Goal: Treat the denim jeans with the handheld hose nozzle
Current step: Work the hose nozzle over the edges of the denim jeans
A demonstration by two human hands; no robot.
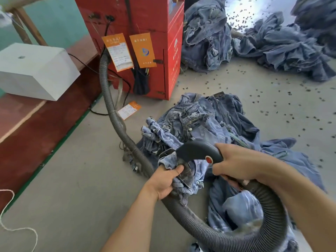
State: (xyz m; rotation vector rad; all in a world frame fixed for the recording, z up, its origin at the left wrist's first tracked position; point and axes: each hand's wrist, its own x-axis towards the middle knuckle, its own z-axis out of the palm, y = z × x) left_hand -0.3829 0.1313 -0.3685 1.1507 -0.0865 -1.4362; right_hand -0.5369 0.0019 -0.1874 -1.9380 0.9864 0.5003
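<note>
On the floor before the red cabinet (145, 42) we bunch jeans (183, 177) in our left hand (164, 180), its grip tight on denim; our right hand (238, 163) grips the nozzle (198, 150), tip touching them.

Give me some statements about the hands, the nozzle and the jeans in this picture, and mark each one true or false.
1. The right hand grips the nozzle handle. True.
2. The left hand is empty. False: it holds a bunch of the jeans.
3. The hose runs toward the red cabinet. True.
4. The handle has a green button. False: the button is red.
5. The jeans pile lies on a table. False: it lies on the floor.
</note>
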